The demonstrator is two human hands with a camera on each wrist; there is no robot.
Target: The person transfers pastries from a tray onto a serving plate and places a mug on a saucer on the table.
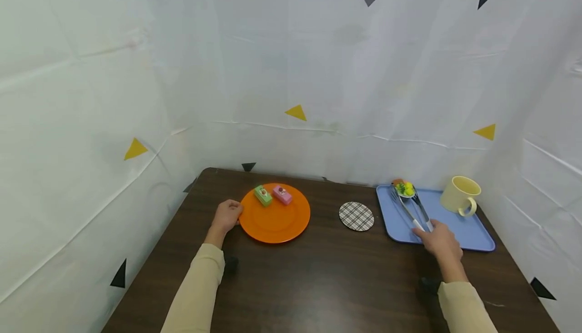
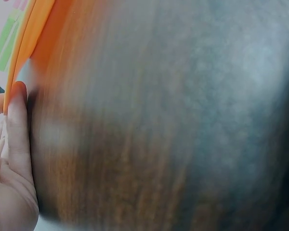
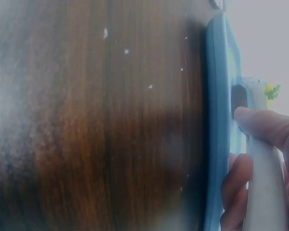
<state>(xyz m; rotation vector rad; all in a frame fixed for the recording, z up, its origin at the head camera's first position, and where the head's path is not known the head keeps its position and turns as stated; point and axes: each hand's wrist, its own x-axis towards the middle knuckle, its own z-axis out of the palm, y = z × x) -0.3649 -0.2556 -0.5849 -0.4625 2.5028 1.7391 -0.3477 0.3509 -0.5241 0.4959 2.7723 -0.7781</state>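
My left hand (image 1: 226, 216) pinches the left rim of an orange plate (image 1: 273, 226). In the left wrist view, the plate's edge (image 2: 20, 53) sits between thumb and finger. On the plate lie a green cake piece (image 1: 262, 195) and a pink cake piece (image 1: 282, 195), probably toys. My right hand (image 1: 441, 244) grips tongs (image 1: 422, 210) with white handles and metal ends above a blue tray (image 1: 468, 234). The tong tips stand on either side of a small food item (image 1: 404, 188), green, yellow and brown; whether they touch it I cannot tell. The right wrist view shows the white handle (image 3: 266, 192) in my fingers.
A pale yellow mug (image 1: 459, 195) stands at the tray's back right. Between plate and tray lies a round checked coaster (image 1: 356, 216). The dark wooden table (image 1: 318, 277) is bordered by white sheeting (image 1: 291, 60) with triangle marks at the back and sides.
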